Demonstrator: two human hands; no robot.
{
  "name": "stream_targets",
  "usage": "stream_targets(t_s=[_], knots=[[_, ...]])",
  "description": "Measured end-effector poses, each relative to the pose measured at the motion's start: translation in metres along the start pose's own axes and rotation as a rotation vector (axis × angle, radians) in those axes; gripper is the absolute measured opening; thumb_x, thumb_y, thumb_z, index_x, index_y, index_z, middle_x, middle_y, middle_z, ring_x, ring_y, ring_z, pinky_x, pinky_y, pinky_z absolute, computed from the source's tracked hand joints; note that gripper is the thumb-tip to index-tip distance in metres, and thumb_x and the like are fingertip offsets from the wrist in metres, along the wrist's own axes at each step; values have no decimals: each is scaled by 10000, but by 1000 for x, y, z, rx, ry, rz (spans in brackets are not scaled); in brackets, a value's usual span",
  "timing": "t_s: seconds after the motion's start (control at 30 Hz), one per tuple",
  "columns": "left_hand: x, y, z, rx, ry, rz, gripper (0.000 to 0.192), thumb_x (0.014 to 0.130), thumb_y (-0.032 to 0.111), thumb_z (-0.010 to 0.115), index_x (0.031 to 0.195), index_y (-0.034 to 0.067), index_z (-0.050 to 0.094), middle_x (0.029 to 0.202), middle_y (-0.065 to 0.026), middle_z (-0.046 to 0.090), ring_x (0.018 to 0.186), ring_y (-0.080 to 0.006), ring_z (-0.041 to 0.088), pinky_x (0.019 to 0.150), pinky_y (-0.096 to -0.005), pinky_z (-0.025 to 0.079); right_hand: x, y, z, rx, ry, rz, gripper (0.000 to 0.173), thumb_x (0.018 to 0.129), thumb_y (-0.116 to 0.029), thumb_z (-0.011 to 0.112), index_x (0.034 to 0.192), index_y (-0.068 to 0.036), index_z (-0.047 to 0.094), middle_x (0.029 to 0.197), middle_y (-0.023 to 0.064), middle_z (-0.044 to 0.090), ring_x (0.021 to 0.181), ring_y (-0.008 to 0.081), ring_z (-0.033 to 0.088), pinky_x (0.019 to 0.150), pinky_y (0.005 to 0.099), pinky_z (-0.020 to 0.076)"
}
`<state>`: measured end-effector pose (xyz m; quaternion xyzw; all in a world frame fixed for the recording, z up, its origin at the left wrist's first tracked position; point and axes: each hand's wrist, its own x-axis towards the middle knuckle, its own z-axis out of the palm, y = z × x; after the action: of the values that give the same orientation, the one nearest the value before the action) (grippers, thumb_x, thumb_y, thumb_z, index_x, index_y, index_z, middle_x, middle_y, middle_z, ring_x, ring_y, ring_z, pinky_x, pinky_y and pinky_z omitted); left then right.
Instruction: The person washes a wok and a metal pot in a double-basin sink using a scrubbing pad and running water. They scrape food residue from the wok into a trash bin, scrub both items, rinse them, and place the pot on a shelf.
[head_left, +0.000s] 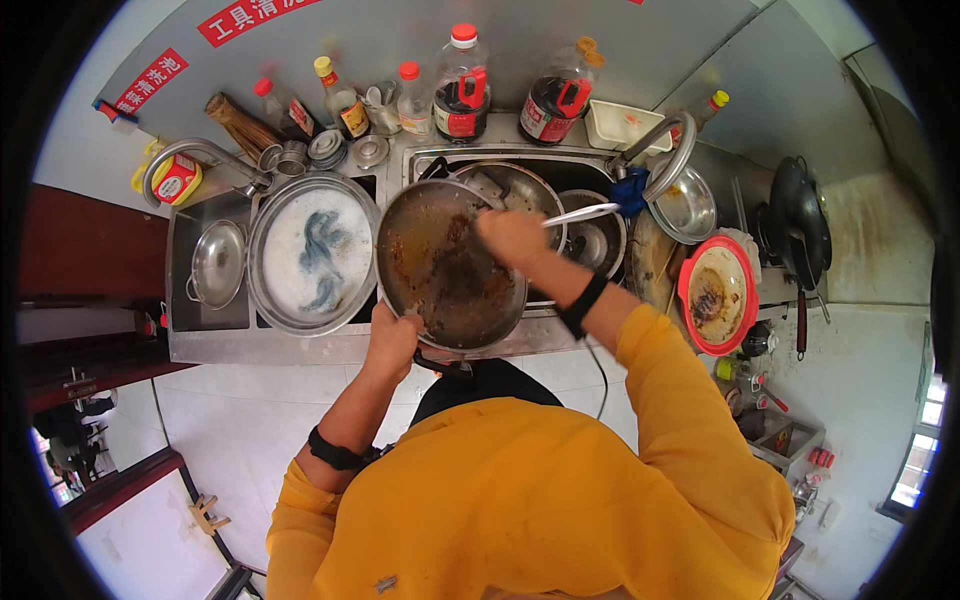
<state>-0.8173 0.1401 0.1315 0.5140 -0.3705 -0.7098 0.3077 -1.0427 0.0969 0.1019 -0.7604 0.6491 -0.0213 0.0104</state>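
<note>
My left hand (395, 336) grips the lower left rim of a wide metal pan (450, 270), near its black handle (442, 366). Brown residue and a little yellowish liquid coat the inside of the pan, which is held over the sink's front edge. Closed around a utensil with a pale, shiny handle (581, 215), my right hand (517, 238) is over the pan's upper right side. The utensil's working end cannot be made out. Behind the pan, a second pan (529, 180) and a metal pot (600, 240) sit in the right sink basin.
A large metal basin (315, 180) of foamy water with a grey-blue cloth stands left. Beside it a metal lid (219, 262) lies in the left sink. Sauce bottles (463, 90) line the back ledge. Two curved faucets (679, 157) overhang the sinks; a red-rimmed bowl (718, 345) is right.
</note>
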Motion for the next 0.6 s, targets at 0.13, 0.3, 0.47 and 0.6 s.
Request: stream_targets(t_s=[0.13, 0.3, 0.47, 0.6], knots=[[-1, 0, -1, 86, 5, 3, 491, 709, -75, 450, 1199, -97, 442, 1052, -224, 587, 811, -344, 667, 561, -425, 618, -2, -15, -8, 108, 58, -92, 263, 903, -237, 520, 704, -99, 622, 580, 115, 639, 504, 272, 652, 438, 429, 501], [-8, 22, 4, 11, 82, -25, 442, 715, -68, 453, 1155, -99, 468, 1020, -217, 592, 789, -325, 661, 557, -415, 617, 16, 2, -6, 135, 200, 161, 427, 934, -355, 460, 630, -101, 621, 544, 139, 615, 475, 316, 630, 445, 465, 482], [-11, 40, 7, -46, -33, -12, 460, 709, -71, 457, 1169, -99, 449, 1013, -229, 580, 786, -351, 654, 562, -454, 620, 11, -17, -16, 322, 198, -211, 339, 908, -297, 494, 668, -95, 621, 571, 119, 635, 454, 292, 619, 429, 439, 485], [-13, 30, 1, -16, 90, -37, 456, 708, -72, 462, 1163, -97, 450, 1020, -230, 583, 794, -351, 660, 568, -435, 616, 22, 12, 5, 99, 62, 219, 297, 866, -299, 543, 702, -79, 658, 629, 161, 656, 530, 270, 661, 536, 467, 529]])
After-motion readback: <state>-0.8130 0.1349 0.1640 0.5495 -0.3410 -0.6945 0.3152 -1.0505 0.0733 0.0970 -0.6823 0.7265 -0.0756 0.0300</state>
